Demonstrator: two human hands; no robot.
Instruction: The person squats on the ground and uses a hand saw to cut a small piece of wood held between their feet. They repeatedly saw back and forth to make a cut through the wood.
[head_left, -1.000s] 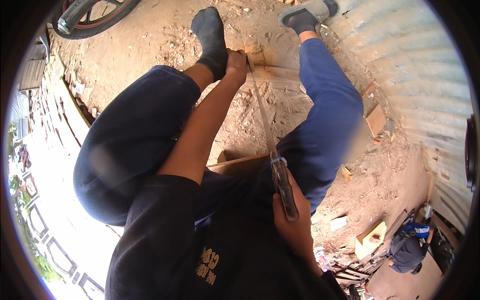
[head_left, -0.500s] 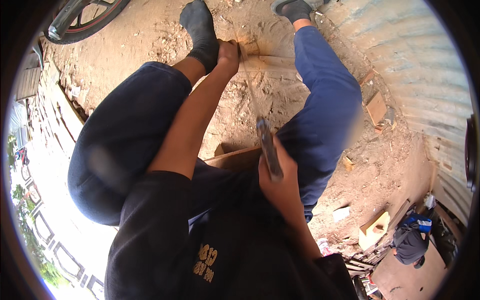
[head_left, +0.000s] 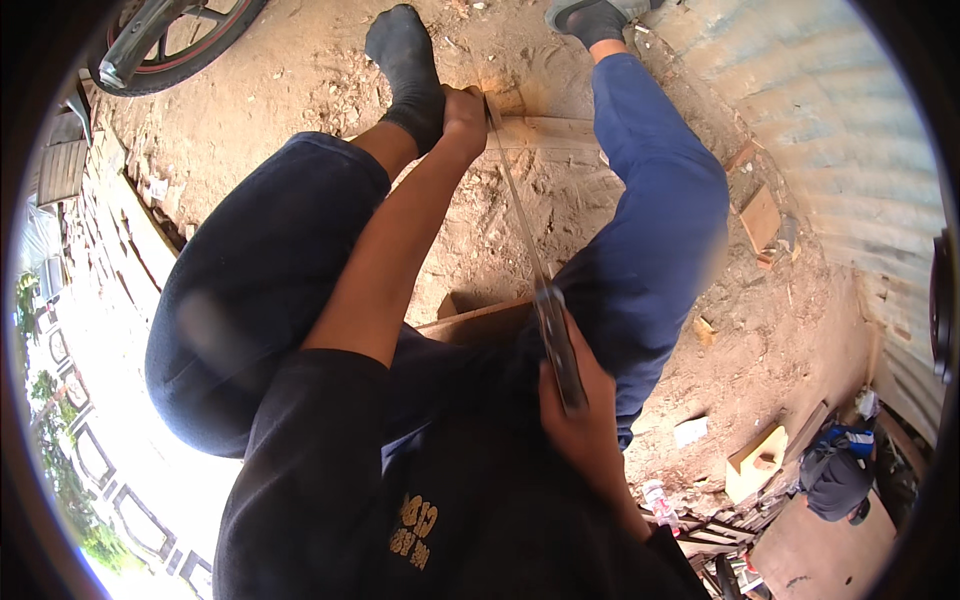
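Observation:
My right hand [head_left: 580, 405] is wrapped round the dark handle of a handsaw [head_left: 527, 225], held close to my lap. Its thin blade, seen nearly edge-on, slants away from me to the far end beside my left hand [head_left: 465, 115]. That hand is closed at the left end of a pale wooden plank [head_left: 550, 130] on the ground, next to my foot in a dark sock [head_left: 405, 70]. The undersides of its fingers are hidden. Beneath me, between my legs, the edge of a wooden board [head_left: 480, 322] shows.
A motorcycle wheel [head_left: 195, 50] stands at the far left. Corrugated metal sheeting [head_left: 800, 130] runs along the right. Wood offcuts [head_left: 760, 217] lie on the dirt at its foot. At the lower right, a person in dark clothing [head_left: 838, 480] is beside a brown board [head_left: 825, 550].
My right hand has drawn the saw handle back toward my body and slightly right. More of the blade shows now. My left hand has stayed at the plank.

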